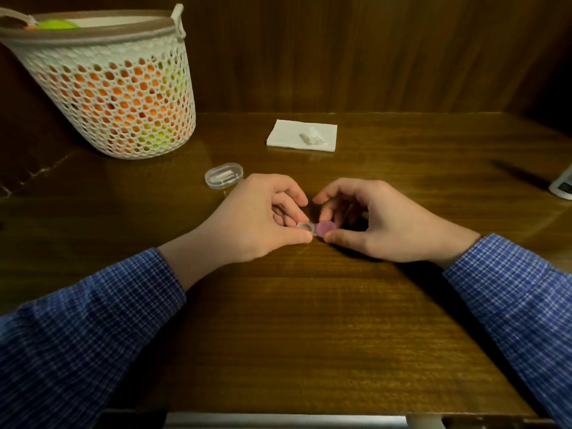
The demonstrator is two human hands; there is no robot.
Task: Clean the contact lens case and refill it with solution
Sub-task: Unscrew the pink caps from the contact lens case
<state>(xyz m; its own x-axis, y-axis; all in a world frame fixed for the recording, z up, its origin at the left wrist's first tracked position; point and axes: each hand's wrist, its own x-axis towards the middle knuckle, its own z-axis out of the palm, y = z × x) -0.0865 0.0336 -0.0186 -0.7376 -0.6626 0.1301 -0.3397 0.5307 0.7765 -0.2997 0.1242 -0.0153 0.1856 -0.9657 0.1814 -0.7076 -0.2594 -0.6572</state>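
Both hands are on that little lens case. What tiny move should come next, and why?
Probably twist the purple cap with the right hand, whose thumb and fingers pinch it, while the left hand steadies the lens case; the left well looks already uncapped.

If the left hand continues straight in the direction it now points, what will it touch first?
Most likely the right hand. The left hand points rightward along the lens case that both hands pinch, and their fingertips nearly meet above it; depth is unclear.

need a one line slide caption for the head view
Both hands, left hand and right hand, hold a contact lens case on a wooden table, its purple cap on.
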